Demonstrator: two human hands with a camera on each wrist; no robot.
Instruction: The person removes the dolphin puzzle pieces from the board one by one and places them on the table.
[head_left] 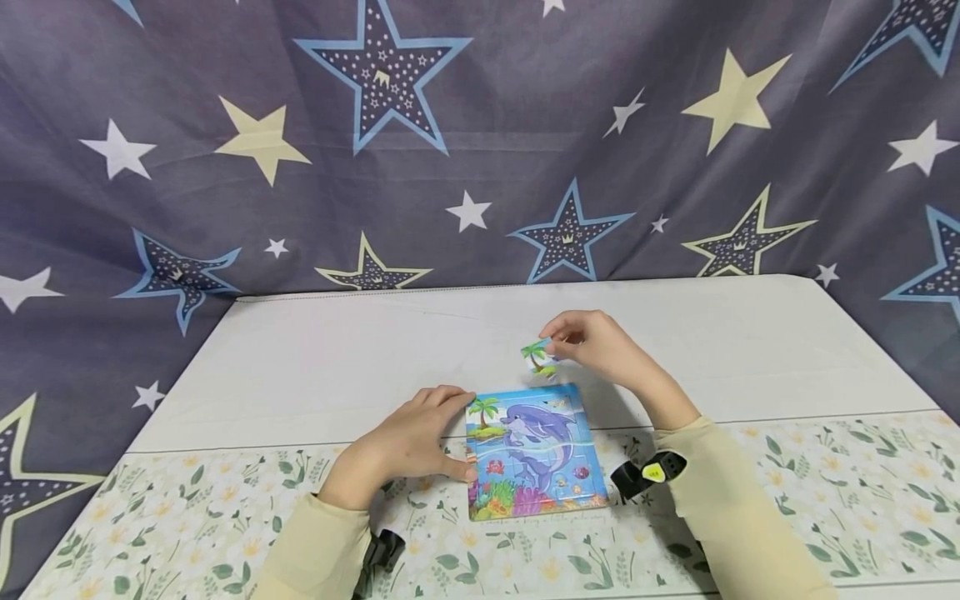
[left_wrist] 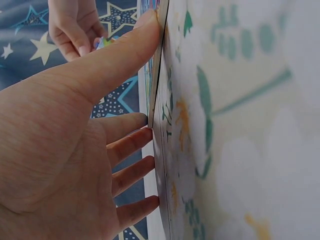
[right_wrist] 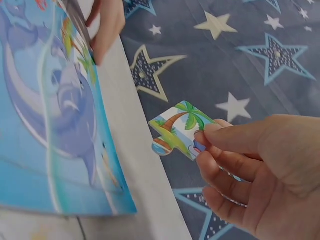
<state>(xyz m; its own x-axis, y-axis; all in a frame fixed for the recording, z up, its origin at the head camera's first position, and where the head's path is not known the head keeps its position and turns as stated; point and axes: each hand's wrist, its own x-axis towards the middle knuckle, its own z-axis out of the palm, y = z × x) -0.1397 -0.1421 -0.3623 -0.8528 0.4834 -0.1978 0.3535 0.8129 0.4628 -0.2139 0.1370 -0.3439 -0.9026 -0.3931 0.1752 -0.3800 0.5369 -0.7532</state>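
Board (head_left: 588,454) is best steadied by left hand (head_left: 414,437), fingers spread, at nine o'clock; piece (head_left: 536,357), pinched by right hand (head_left: 595,342), held level.

Table (head_left: 337,350) is plain white out past the left hand (head_left: 412,442), with a flowery strip (head_left: 202,517) running under that wrist. Puzzle (head_left: 536,450) sits across both bits, touching the left hand's thumb and fingers, nearer than the right hand (head_left: 600,346).
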